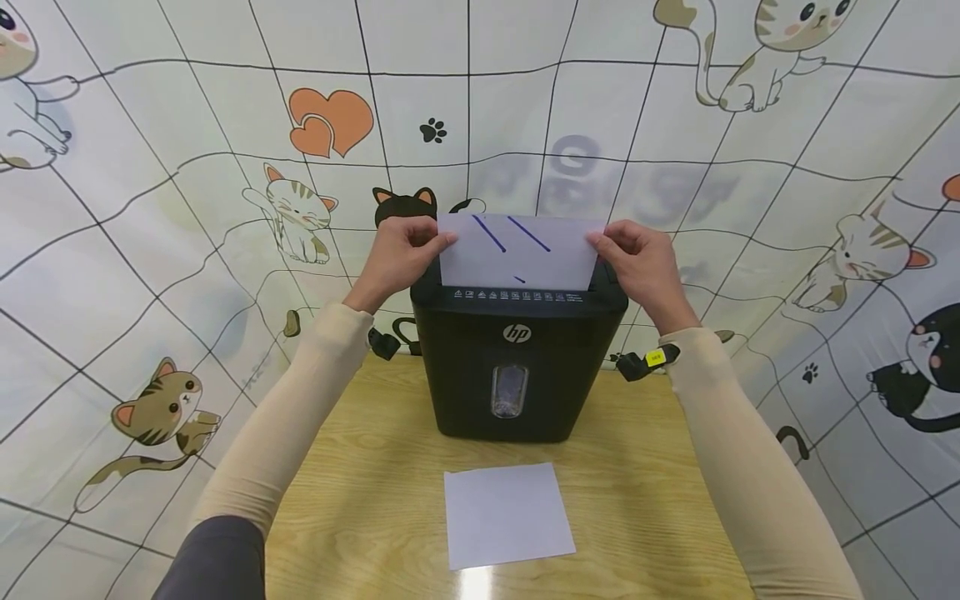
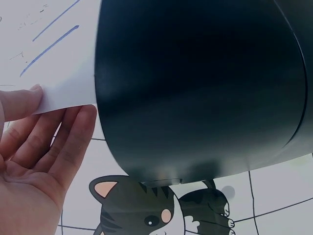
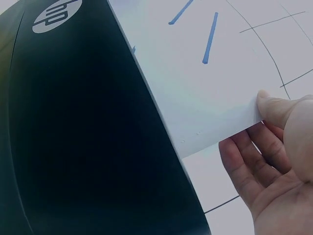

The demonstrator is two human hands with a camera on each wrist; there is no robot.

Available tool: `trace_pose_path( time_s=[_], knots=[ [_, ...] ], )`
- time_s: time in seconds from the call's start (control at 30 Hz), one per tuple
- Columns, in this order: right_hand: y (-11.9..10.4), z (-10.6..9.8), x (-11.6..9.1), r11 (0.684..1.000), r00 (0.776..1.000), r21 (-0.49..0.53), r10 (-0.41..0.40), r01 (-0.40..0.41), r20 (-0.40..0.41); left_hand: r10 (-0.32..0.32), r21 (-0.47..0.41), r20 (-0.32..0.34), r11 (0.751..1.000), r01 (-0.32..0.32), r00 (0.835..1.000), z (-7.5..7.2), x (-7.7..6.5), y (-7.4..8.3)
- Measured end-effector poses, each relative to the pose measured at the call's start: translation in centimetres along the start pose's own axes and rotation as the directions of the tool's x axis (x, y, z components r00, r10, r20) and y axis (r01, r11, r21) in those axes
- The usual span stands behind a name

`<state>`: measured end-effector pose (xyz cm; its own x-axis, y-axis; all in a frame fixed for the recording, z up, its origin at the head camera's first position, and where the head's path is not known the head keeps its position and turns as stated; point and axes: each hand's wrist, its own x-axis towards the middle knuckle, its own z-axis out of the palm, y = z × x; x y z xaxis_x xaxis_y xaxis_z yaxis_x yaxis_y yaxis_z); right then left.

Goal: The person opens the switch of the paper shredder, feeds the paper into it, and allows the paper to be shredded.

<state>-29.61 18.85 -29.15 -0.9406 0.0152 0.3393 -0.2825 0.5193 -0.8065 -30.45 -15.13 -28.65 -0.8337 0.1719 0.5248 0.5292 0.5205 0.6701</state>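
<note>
A white sheet of paper (image 1: 517, 258) with blue pen strokes stands upright at the top of a black HP paper shredder (image 1: 465, 358). Its lower edge meets the slot area behind the row of printed icons. My left hand (image 1: 405, 254) pinches the sheet's left edge between thumb and fingers. On the opposite edge, my right hand (image 1: 637, 258) pinches it the same way. In the left wrist view, the thumb of the left hand (image 2: 39, 152) lies over the paper (image 2: 63, 78), fingers behind. The right wrist view shows the right hand (image 3: 274, 152) gripping near a corner.
Another white sheet (image 1: 510, 517) lies on the wooden table (image 1: 360, 483) in front of the shredder. Paper shreds show through the shredder's small window (image 1: 510, 392). A cat-patterned curtain (image 1: 510, 108) surrounds the table at the back and sides.
</note>
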Motion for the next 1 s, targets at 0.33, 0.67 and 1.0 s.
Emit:
trace_pose_path(
  time_s=[0.33,0.67,1.0],
  knots=[
    [0.14,0.01,-0.21,1.0,0.999,0.026,0.017,-0.018,0.034,-0.007,0.004,-0.004,1.0,0.007,1.0,0.12,-0.1,0.11],
    [0.54,-0.07,-0.33,1.0,0.998,-0.023,0.021,-0.02,0.053,-0.052,-0.017,0.016,0.998,0.052,0.999,0.11,-0.24,-0.08],
    [0.76,-0.16,-0.41,1.0,0.998,-0.019,0.006,-0.004,0.07,-0.036,0.018,0.004,0.999,0.036,0.999,0.31,-0.02,0.11]
  ],
)
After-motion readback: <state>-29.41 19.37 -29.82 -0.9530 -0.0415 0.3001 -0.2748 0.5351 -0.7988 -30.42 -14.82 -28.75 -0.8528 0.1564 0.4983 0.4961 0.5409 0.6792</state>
